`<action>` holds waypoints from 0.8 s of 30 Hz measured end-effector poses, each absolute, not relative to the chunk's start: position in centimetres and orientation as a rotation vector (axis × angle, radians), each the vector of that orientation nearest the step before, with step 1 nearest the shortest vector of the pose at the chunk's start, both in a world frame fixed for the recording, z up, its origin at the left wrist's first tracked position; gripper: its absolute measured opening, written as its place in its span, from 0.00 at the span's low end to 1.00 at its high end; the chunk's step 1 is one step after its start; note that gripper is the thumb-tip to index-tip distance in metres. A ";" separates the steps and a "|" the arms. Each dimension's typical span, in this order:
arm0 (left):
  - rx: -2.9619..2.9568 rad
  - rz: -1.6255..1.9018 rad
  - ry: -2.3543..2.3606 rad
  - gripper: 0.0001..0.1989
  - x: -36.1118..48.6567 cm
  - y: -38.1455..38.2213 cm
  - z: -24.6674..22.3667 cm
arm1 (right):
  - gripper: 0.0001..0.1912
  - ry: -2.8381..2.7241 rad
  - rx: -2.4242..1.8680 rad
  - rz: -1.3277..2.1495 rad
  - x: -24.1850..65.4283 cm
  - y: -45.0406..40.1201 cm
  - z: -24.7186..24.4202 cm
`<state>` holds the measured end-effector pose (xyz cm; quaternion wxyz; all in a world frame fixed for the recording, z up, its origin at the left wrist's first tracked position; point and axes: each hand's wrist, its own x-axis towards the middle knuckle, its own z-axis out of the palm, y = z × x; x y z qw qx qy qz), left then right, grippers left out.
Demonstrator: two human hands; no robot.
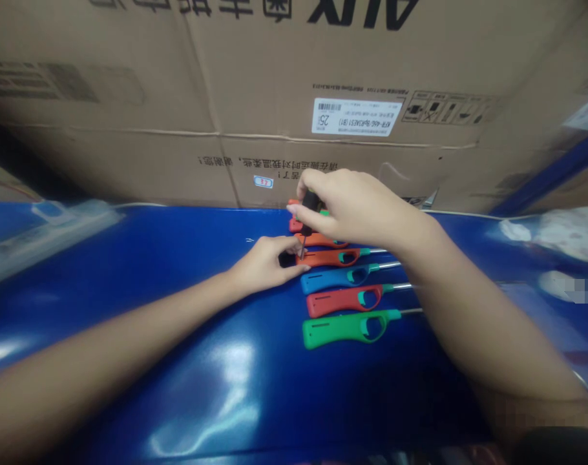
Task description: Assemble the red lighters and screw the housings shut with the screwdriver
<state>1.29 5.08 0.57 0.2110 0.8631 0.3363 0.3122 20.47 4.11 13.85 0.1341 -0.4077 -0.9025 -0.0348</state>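
Note:
My right hand is closed around a screwdriver with a black handle. Its thin metal shaft points down to the butt end of an orange gas lighter. Thumb and fingers of my left hand grip that same end, close to the screwdriver tip. Nearer to me lie a blue lighter, a red lighter and a green lighter, all roughly parallel with their metal tubes to the right. Beyond the gripped one, another orange lighter and further lighters are partly hidden by my right hand.
A large cardboard box stands upright along the back of the blue tabletop. At the left lies a blurred clear plastic item. White patterned material lies at the right, beside a blue metal bar.

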 end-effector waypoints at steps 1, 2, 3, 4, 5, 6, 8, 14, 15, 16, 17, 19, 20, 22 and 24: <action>2.400 0.868 0.932 0.09 1.3 5.1 0.6 | 0.15 -2.623 -1.172 -0.094 20.5 4.1 13.9; 2.400 0.867 0.930 0.09 1.3 5.1 0.6 | 0.14 -2.627 -1.168 -0.079 20.5 4.0 13.9; 2.401 0.867 0.929 0.09 1.3 5.1 0.5 | 0.15 -2.630 -1.169 -0.063 20.5 4.0 14.0; 2.404 0.865 0.930 0.09 1.3 5.1 0.5 | 0.15 -2.631 -1.168 -0.057 20.4 3.9 14.0; 2.406 0.865 0.932 0.09 1.3 5.1 0.6 | 0.15 -2.633 -1.168 -0.066 20.5 3.9 14.1; 2.406 0.865 0.934 0.10 1.3 5.1 0.6 | 0.15 -2.635 -1.166 -0.083 20.5 3.9 14.1; 2.404 0.860 0.935 0.10 1.3 5.1 0.6 | 0.15 -2.643 -1.160 -0.105 20.5 3.9 14.0; 2.398 0.859 0.933 0.09 1.3 5.0 0.5 | 0.16 -2.635 -1.160 -0.138 20.6 4.1 13.9; 2.398 0.860 0.932 0.09 1.3 5.1 0.5 | 0.15 -2.641 -1.154 -0.138 20.6 4.1 13.9; 2.399 0.860 0.934 0.09 1.3 5.1 0.5 | 0.15 -2.643 -1.156 -0.132 20.6 4.1 13.9; 2.402 0.861 0.938 0.09 1.3 5.1 0.5 | 0.16 -2.641 -1.163 -0.124 20.5 4.0 13.9; 2.404 0.864 0.945 0.09 1.4 5.1 0.4 | 0.18 -2.638 -1.182 -0.125 20.5 4.0 13.9; 2.403 0.865 0.944 0.09 1.4 5.1 0.4 | 0.17 -2.638 -1.184 -0.134 20.5 4.0 13.9; 2.403 0.863 0.938 0.09 1.4 5.1 0.5 | 0.17 -2.646 -1.170 -0.143 20.5 4.0 13.9; 2.406 0.861 0.938 0.09 1.4 5.1 0.5 | 0.18 -2.644 -1.168 -0.136 20.5 4.1 13.9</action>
